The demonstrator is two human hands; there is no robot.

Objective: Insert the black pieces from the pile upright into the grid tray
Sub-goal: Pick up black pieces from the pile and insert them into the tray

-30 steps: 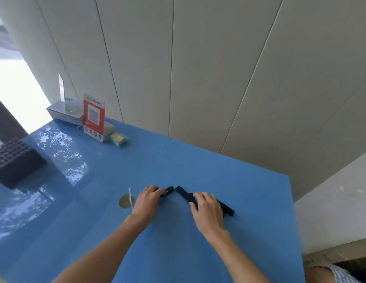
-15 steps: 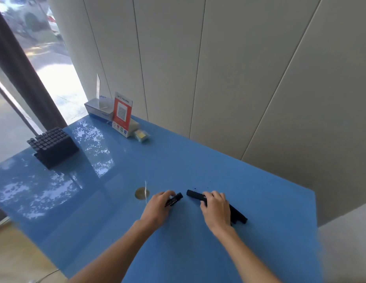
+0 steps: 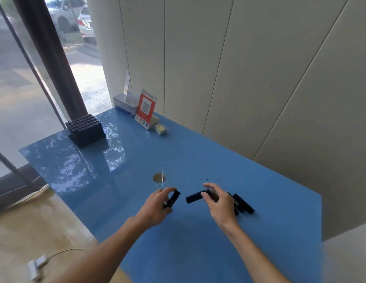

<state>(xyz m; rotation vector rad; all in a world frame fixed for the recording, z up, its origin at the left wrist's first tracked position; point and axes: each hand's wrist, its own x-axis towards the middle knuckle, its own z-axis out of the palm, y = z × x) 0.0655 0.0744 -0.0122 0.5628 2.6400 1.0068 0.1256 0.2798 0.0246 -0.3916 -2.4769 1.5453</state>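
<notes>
On the blue table (image 3: 198, 242), both hands, left (image 3: 155, 207) and right (image 3: 218, 203), each pinch one black piece.

Right hand (image 3: 217, 203) covers part of the pile of black pieces (image 3: 242, 203); count unclear. Grid tray (image 3: 85, 127) cells too small to read. Forearms cut by bottom edge.

You're at a shopfront or lobby counter: glossy blue table (image 3: 198, 160) against panelled wall (image 3: 239, 68), street-side window (image 3: 24, 88) with parked cars (image 3: 75, 17), red QR payment sign (image 3: 145, 108) by a box (image 3: 124, 102).
</notes>
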